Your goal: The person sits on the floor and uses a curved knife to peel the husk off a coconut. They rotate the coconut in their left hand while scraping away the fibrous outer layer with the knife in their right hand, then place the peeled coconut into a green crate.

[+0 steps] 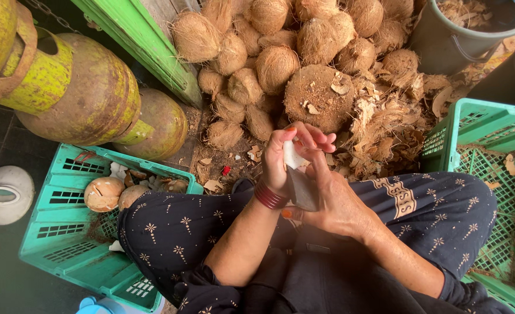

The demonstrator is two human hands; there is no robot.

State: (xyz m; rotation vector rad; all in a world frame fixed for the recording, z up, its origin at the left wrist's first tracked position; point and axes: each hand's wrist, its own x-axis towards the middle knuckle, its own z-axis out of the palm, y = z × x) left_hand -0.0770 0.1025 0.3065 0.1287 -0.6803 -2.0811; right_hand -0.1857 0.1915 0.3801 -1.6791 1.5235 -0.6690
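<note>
Two hands: together above the lap, both closed on their things.
Left hand [281, 157]: wrapped round a white piece of coconut flesh [293, 156], fingers curled over its top; dark red bangles [269, 196] on the wrist.
Right hand [333, 203]: gripping a flat dark blade [302, 189], its edge laid against the white piece.
White piece: held between both hands, over the knees, above the ground.
Progress: judged mid-way through one piece; brown skin not visible on the side facing the camera, far side hidden.
Done so far: pale, dehusked coconuts [103, 193] and white bits lying in the green crate [54, 232] at the left knee.
Second green crate [490, 151]: at the right knee, holding only scraps of husk.
Ground ahead: torn husk fibre [385, 128] and shell chips just beyond the hands.
Left to do: large heap of brown hairy coconuts [281, 52] farther off, untouched.
Farthest: grey bucket [449, 40] of husk at upper right; rusty yellow-green gas cylinders [77, 87] at upper left.
</note>
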